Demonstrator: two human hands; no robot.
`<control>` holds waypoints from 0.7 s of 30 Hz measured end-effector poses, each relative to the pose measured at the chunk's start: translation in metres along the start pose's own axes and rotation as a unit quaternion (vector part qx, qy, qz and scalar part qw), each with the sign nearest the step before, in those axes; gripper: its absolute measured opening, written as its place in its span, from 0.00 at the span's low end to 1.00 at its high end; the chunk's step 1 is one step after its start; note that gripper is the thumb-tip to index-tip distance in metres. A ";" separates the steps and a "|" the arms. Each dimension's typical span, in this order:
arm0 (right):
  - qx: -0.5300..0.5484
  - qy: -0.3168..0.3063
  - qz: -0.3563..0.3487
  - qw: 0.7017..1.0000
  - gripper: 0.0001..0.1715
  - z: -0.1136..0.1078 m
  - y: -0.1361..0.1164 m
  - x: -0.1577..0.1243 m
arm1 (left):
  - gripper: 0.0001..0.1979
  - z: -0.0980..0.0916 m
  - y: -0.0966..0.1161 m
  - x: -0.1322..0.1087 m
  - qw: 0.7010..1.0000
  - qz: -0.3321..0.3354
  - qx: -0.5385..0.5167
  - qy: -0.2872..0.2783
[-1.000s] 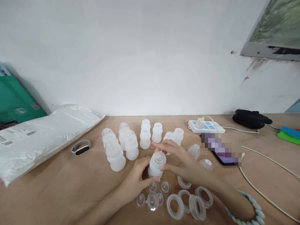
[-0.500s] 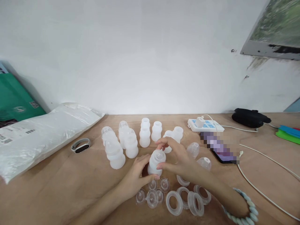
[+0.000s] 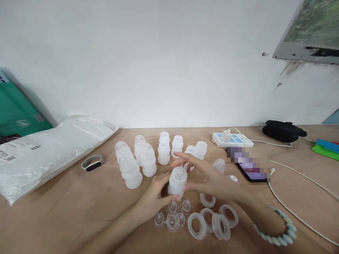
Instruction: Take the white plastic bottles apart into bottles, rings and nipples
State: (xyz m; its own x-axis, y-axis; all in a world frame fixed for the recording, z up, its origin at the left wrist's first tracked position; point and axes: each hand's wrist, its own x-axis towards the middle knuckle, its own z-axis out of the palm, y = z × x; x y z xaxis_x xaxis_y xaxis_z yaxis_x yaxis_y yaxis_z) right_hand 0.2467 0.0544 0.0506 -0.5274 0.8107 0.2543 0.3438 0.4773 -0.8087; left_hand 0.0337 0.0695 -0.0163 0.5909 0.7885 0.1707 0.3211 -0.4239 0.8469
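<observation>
A white baby bottle (image 3: 176, 188) stands upright on the table, with a ring and a clear nipple (image 3: 180, 171) at its top. My left hand (image 3: 156, 194) is closed around its lower part from the left. Around the upper right side hovers my right hand (image 3: 203, 176), fingers apart, the thumb close to the bottle and slightly blurred; whether the thumb touches is unclear. Several clear nipples (image 3: 172, 221) lie in front of the bottle. Several translucent rings (image 3: 197, 225) are right of them, beneath my right forearm. Clear caps (image 3: 219, 165) sit beyond my right wrist.
Several capped bottles (image 3: 133, 179) stand at the left, with open bottles (image 3: 164, 153) at the back. A grey wristband (image 3: 92, 164) and a white plastic parcel (image 3: 53, 151) are farther left. On the right lie a phone (image 3: 249, 169), a power strip (image 3: 233, 140), cables and a black case (image 3: 283, 131).
The thumb of my right hand has come off the bottle's front toward the right, and its fingers have spread. My left hand keeps its hold on the bottle.
</observation>
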 end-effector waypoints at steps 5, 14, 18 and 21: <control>-0.123 -0.018 -0.024 0.992 0.24 -0.004 -0.007 0.002 | 0.21 -0.001 0.000 0.000 1.000 0.005 0.021 -0.009; -0.319 0.232 -0.015 0.919 0.23 0.041 0.003 0.010 | 0.14 0.005 0.001 -0.001 0.999 0.006 0.052 0.014; -0.209 0.104 0.004 0.972 0.18 0.020 -0.003 0.008 | 0.20 0.001 -0.003 0.000 1.000 0.016 0.015 -0.006; -0.155 0.021 -0.016 0.988 0.16 0.004 -0.007 0.007 | 0.23 -0.002 -0.003 0.001 0.999 0.022 0.011 -0.038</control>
State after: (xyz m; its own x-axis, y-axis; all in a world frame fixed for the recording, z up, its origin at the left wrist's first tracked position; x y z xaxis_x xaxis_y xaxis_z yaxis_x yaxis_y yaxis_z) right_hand 0.2375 0.0559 0.0559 -0.5118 0.8038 0.3033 0.5519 0.5781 -0.6010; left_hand 0.0319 0.0727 -0.0175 0.6586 0.7336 0.1674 0.3098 -0.4670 0.8282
